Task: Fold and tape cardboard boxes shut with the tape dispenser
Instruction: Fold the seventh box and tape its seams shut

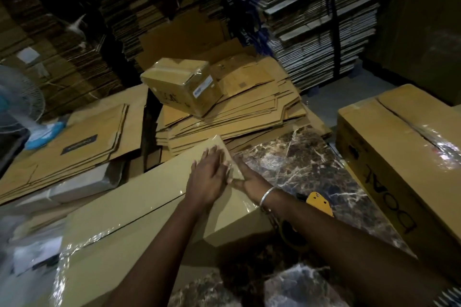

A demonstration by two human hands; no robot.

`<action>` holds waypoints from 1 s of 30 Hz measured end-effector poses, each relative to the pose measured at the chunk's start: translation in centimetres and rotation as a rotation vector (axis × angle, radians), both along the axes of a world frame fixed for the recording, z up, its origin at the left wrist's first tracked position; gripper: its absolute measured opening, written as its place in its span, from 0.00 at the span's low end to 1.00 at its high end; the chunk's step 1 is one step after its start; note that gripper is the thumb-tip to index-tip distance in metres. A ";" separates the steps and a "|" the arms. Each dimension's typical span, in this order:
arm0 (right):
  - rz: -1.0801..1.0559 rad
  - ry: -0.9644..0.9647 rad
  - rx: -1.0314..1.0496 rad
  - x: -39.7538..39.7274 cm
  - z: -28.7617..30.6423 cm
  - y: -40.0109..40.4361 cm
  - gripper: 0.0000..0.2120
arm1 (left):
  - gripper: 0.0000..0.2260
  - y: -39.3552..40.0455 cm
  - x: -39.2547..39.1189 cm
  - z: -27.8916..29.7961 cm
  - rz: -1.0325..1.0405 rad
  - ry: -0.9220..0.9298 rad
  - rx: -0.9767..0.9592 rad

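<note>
fan (17, 104): a white and blue fan is standing at the far left edge, beside the flattened cartons.
flattened cartons (82, 144): a stack is lying left of centre, one sheet showing a dark printed label.
long box (139, 209): it is lying across the marble surface from lower left toward centre, its top seam running lengthwise, shiny clear tape showing at its near left end.
left hand (208, 179): it is lying flat on the top of the long box near the far end, fingers straight and close together, pressing down and gripping nothing.
small taped box (182, 86): it is sitting tilted on the pile of flat cardboard (249, 104) behind the hands.
right hand (245, 180): it is resting against the far end face of the long box, just beside the left hand, thumb along the edge; its fingers are partly hidden, but it seems flat and is holding nothing.
bracelet (267, 194): a silver band is circling the right wrist.
tape dispenser (319, 203): yellow, it is lying on the marble surface (306, 164) under the right forearm, partly hidden, well apart from the hands.
large box (399, 157): it is sitting at the right, its top seam taped and glinting.
</note>
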State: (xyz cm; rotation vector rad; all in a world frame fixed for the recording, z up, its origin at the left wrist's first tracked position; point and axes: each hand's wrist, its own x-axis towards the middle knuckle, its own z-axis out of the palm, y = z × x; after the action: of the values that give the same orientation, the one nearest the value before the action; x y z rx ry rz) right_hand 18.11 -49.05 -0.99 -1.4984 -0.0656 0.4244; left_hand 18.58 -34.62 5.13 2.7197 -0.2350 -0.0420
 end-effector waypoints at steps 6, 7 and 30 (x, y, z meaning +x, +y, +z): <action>0.069 0.079 0.041 0.0 0.5 -0.4 0.35 | 0.32 5.0 -4.6 -1.9 -0.003 0.094 0.109; 0.069 0.102 0.067 0.2 0.0 -0.4 0.34 | 0.33 5.7 -5.0 -1.9 0.003 0.113 0.123; 0.073 -0.385 -1.102 -2.2 4.1 4.1 0.33 | 0.37 12.3 -8.7 -2.4 -0.083 0.126 0.215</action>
State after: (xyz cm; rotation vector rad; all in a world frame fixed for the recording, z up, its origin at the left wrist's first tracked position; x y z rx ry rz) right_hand 15.95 -44.93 3.09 -2.6612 -0.2145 0.2109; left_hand 9.89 -22.29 2.73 2.9049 -0.3233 -0.2765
